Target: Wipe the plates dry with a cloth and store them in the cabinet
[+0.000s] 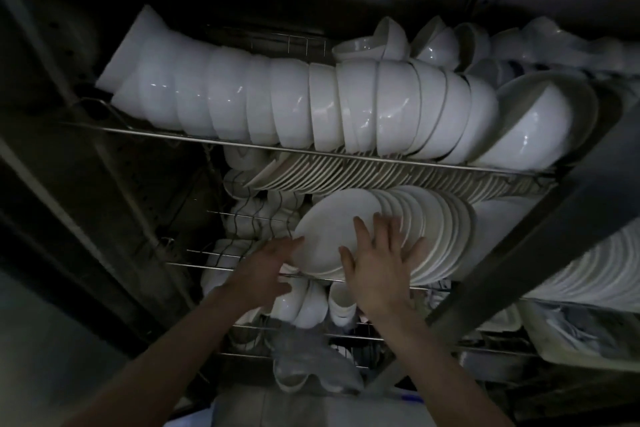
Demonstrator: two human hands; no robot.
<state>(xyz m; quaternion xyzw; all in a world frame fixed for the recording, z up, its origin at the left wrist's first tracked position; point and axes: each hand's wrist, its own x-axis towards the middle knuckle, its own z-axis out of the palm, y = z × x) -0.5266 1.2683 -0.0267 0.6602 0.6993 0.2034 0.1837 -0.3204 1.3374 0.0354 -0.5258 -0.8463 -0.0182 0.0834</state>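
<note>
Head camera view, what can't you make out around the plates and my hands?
Head view:
Front plate: lower right hidden under the right hand.
Left hand: fingertips blurred at the plate's edge; contact unclear.
Grey bundle below the racks: too dim to tell cloth from plastic.
Plate stack at far right: cut off by the dark bar and frame edge.

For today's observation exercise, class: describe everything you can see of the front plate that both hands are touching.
The front plate is round, plain white and glossy, and looks ceramic. It stands on edge, leaning back against a row of similar plates in a wire rack. The right hand lies flat on its face, and the left hand touches its left rim. Its lower right part is hidden.
</note>
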